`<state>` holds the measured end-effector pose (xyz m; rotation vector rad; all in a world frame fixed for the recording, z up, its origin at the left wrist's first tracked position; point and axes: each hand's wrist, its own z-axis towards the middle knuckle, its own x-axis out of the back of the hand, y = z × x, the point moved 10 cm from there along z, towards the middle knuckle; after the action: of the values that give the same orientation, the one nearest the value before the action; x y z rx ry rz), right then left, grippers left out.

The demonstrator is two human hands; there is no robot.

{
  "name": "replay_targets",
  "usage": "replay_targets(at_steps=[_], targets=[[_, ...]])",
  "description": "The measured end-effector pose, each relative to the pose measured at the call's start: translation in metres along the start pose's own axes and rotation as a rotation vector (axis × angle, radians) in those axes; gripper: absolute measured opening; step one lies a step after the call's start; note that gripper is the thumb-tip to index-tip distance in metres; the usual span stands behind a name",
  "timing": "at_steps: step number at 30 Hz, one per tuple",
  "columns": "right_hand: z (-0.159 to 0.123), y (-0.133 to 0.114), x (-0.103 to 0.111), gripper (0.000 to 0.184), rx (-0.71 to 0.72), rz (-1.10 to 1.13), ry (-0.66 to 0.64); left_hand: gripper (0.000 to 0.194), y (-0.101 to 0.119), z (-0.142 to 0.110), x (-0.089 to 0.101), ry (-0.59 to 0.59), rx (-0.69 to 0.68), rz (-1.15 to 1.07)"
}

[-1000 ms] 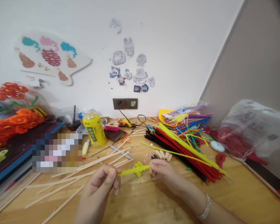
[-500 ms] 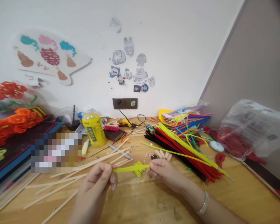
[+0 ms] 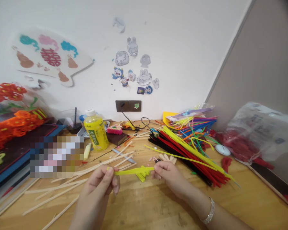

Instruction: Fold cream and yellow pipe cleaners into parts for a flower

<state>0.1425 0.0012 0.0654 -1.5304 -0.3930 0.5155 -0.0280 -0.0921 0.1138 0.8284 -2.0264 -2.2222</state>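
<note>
A yellow pipe cleaner [image 3: 133,171], which looks folded double, stretches level between my two hands above the table. My left hand [image 3: 102,183] pinches its left end between thumb and forefinger. At the other end, the fingertips of my right hand [image 3: 166,175] are closed on it. Just behind the held strip lie several short yellow pipe cleaner pieces [image 3: 141,177] in a small pile. Beyond my right hand are short wooden pieces [image 3: 167,158] and a small black item, partly hidden by the fingers.
Long wooden sticks [image 3: 62,187] lie left of my hands. A bundle of black, red and yellow pipe cleaners [image 3: 194,156] lies to the right. Farther back are a yellow drink bottle [image 3: 96,132], a dark box [image 3: 117,138] and a white oval object [image 3: 222,150]. Orange flowers [image 3: 16,126] stand left.
My left hand has shifted left, and more of the yellow pipe cleaner shows between my hands. My right hand has hardly moved and keeps its pinch.
</note>
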Motion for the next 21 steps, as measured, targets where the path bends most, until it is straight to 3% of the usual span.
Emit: replay_targets(at_steps=[7,21], targets=[[-0.0021,0.0083,-0.0046,0.04,-0.099,0.177,-0.016,0.025,-0.002,-0.0057,-0.0037,-0.001,0.019,-0.005],[0.0011,0.0059,-0.0012,0.035,-0.092,0.361,-0.001,0.028,-0.0064,-0.0039,-0.0009,0.008,0.049,-0.01]])
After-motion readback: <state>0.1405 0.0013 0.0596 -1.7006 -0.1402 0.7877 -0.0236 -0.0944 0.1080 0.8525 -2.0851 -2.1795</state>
